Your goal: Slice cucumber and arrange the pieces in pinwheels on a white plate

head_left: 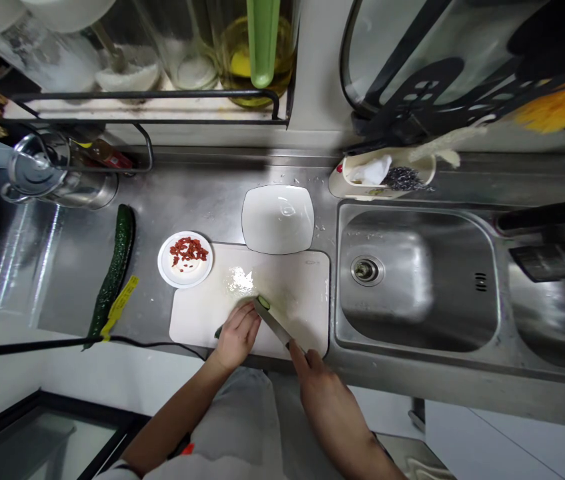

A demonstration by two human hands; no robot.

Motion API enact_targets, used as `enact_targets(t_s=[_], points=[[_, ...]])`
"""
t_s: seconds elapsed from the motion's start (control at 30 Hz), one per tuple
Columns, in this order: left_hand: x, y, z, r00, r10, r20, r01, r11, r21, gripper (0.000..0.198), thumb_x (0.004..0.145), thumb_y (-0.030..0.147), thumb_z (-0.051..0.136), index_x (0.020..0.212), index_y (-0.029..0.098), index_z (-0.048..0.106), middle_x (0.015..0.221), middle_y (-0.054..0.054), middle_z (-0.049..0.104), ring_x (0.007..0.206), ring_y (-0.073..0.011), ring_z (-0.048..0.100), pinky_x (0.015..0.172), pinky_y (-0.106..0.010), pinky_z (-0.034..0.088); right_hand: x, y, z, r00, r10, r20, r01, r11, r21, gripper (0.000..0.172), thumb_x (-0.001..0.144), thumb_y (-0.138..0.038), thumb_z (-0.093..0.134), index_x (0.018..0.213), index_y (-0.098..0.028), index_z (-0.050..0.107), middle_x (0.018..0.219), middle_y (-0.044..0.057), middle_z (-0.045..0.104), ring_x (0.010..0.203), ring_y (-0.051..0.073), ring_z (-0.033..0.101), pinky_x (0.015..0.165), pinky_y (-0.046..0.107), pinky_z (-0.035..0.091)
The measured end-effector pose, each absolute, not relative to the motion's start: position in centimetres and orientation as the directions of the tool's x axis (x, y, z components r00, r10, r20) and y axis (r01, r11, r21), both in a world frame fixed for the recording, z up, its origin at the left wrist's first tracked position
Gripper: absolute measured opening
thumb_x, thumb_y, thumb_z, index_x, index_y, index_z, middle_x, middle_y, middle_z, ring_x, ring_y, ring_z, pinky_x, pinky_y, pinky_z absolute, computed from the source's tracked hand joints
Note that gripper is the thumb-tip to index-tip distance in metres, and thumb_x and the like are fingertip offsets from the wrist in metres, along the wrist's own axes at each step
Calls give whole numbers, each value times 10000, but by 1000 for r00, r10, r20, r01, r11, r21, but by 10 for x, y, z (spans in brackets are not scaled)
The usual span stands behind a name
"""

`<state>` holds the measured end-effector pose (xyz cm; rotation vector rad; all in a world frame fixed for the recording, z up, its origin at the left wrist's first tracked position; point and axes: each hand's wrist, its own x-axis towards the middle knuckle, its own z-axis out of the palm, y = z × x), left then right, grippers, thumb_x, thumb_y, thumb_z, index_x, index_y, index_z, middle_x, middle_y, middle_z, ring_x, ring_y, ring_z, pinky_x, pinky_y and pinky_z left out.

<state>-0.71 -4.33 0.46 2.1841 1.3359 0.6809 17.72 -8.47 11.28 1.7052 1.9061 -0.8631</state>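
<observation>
Kitchen, stainless steel surface [202, 200] along a wall, with a sink [422, 280] set in at right. Contents as follows.

Cutting board [302, 287], white, one: flat near the front edge, left of the sink. Cut cucumber [218, 331], one: on the board, largely hidden under the left hand [238, 333], whose fingers are curled down over it; a pale green cut face shows beside the blade. Knife [275, 325], one: handle gripped in the closed right hand [312, 373], blade slanting toward the left fingertips, against the cut end.

Plate [277, 220], white, rounded square: behind the board, bare. Dish [163, 267], white, round, holding small red pieces [189, 250]: at the board's rear left corner. Whole cucumber [118, 257], dark green: lying lengthwise at left, a yellow strip [123, 300] beside it. Caddy [345, 187], cream, with a scrubber [403, 179]: behind the sink.
</observation>
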Motion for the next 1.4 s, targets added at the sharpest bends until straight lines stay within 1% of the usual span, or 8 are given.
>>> enact_targets(t_s=[0.13, 0.27, 0.5, 0.8, 1.0, 1.17, 1.4], points=[[-7, -43, 4, 396, 904, 159, 650, -399, 646, 239, 883, 148, 481, 1088, 184, 598, 1090, -90, 639, 1136, -211, 558, 974, -427, 503, 177, -80, 113, -143, 680, -719, 988, 59, -141, 547, 817, 9, 385, 1311, -218, 436, 942, 84, 623, 651, 141, 643, 497, 192, 392], [-6, -43, 3, 396, 905, 156, 645, -395, 655, 227, 878, 141, 489, 1070, 182, 602, 1079, -88, 639, 1136, -209, 555, 984, -426, 493, 179, -75, 114, -161, 647, -746, 985, 54, -165, 532, 819, 8, 377, 1297, -211, 451, 948, 95, 627, 677, 141, 649, 510, 182, 391], [-4, -43, 4, 408, 899, 156, 651, -407, 641, 237, 876, 126, 484, 1079, 184, 594, 1064, -84, 642, 1143, -209, 546, 990, -425, 485, 181, -70, 114, -180, 610, -772, 981, 56, -184, 545, 829, 17, 333, 1312, -206, 450, 974, 106, 629, 717, 162, 660, 563, 209, 433], [-4, -42, 5, 414, 894, 174, 655, -425, 625, 224, 879, 124, 474, 1065, 163, 594, 1041, -90, 650, 1107, -206, 570, 975, -422, 493, 182, -67, 109, -194, 605, -772, 977, 45, -210, 548, 837, 10, 293, 1319, -207, 437, 985, 100, 627, 747, 184, 660, 592, 248, 461], [-4, -41, 4, 424, 887, 181, 661, -440, 608, 211, 872, 112, 486, 1049, 153, 594, 1031, -88, 652, 1092, -202, 575, 970, -412, 497, 180, -64, 107, -203, 594, -778, 972, 23, -235, 546, 835, 10, 276, 1313, -187, 451, 977, 117, 625, 777, 201, 661, 622, 262, 463], [-3, -41, 5, 432, 885, 173, 655, -439, 615, 236, 871, 99, 481, 1075, 154, 585, 1043, -87, 646, 1100, -200, 564, 970, -412, 494, 178, -61, 106, -202, 599, -774, 970, 15, -242, 551, 831, 21, 253, 1301, -169, 468, 964, 122, 624, 781, 209, 661, 621, 272, 466], [-3, -40, 5, 431, 883, 185, 659, -449, 604, 226, 860, 95, 500, 1057, 147, 598, 1032, -85, 655, 1083, -199, 573, 966, -400, 497, 176, -60, 102, -207, 617, -759, 969, 26, -244, 539, 833, 18, 256, 1283, -176, 481, 941, 112, 626, 770, 203, 662, 617, 267, 463]])
